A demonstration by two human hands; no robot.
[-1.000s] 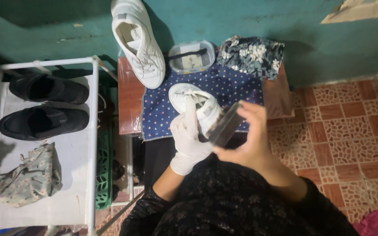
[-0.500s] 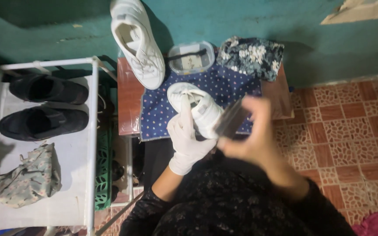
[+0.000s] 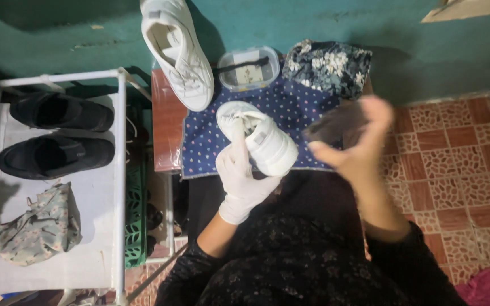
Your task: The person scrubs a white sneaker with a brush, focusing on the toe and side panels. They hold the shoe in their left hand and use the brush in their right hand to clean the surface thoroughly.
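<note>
The gloved left hand (image 3: 242, 178) reaches up from below and grips a white sneaker (image 3: 259, 139) over the dotted blue cloth (image 3: 307, 110) on the desk (image 3: 167, 122). The bare right hand (image 3: 358, 144), raised beside the sneaker with wrist bent, closes around a dark brush (image 3: 336, 124), which is blurred.

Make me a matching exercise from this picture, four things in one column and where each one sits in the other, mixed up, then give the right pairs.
Things:
1. white sneaker with a strap
2. dark brush
3. black shoes
4. clear plastic container

Places:
A. on the white rack shelf
B. in the bare right hand
C. at the top edge of the dotted blue cloth
D. in the gloved left hand

Pairs: 1-D, 2-B, 3-A, 4-C
</note>
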